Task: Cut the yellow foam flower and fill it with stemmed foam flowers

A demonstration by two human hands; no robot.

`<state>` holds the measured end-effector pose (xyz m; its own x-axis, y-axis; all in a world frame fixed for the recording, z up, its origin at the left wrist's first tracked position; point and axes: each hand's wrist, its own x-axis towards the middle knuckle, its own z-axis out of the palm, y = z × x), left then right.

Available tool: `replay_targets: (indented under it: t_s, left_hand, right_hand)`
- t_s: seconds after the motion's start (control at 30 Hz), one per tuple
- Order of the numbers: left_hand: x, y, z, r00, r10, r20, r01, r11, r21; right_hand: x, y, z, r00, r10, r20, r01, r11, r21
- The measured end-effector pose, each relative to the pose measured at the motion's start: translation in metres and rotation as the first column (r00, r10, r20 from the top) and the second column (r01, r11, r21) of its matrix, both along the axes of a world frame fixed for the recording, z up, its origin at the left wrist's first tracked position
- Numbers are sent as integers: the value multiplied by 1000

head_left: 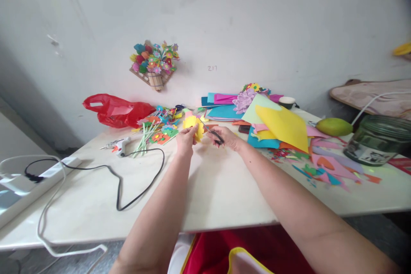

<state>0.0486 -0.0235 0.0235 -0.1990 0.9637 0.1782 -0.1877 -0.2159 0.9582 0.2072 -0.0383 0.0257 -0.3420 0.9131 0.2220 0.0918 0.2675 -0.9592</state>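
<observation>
My left hand point(188, 136) pinches a yellow foam or paper piece point(194, 126) with a scalloped, flower-like edge, held up over the table. In my right hand point(226, 137) is a pair of dark-handled scissors point(217, 136), fingers closed round the handles. The scissor blades point up and left, meeting the right side of the yellow piece. Whether the blades touch its edge is too small to tell. Left of my hands lie colourful cut flowers point(159, 137) and pale green sticks point(146, 137).
A glue gun point(121, 147) with a looping black cord lies left, near a white power strip point(48, 173). Behind is a red plastic bag point(118, 111). To the right are coloured sheets point(282, 124), scraps point(334, 171), a green fruit point(334, 126) and a glass jar point(377, 139).
</observation>
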Motion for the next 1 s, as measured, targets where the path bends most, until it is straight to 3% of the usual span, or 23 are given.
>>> replay_targets:
  t_s: [1.0]
  left_hand:
    - [-7, 5, 0, 1000, 2, -2, -2, 1000, 7]
  right_hand:
    - [3, 7, -4, 999, -3, -48, 2, 1000, -6]
